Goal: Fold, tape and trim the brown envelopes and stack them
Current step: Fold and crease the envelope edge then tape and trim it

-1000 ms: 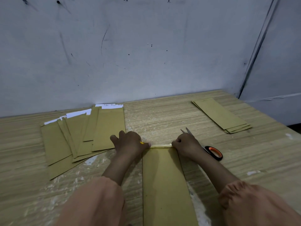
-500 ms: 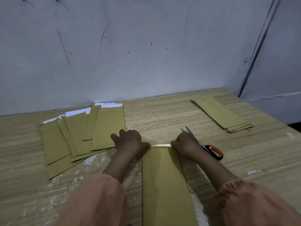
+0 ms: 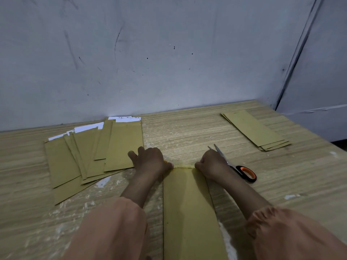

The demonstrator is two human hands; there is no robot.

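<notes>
Step in hand: taping, by my reading. A pale strip of tape runs along the far end of the brown envelope, which lies flat on the worktop straight ahead.
Left hand: knuckles up, fingers curled, its grip pressing at the envelope's far left corner where the strip starts. Whether it pinches the tape or only pins it, cannot tell.
Right hand: fingers curled, grip down on the far right corner at the strip's other end; same doubt.
Scissors: on the worktop just behind the right hand, blades parted, untouched.
Unfinished envelopes: fanned to the left, white sheets showing at their far ends.
Finished stack: far right, well apart.
Next move, judged: smooth the strip flat, then the right hand takes the scissors to trim the overhang.
</notes>
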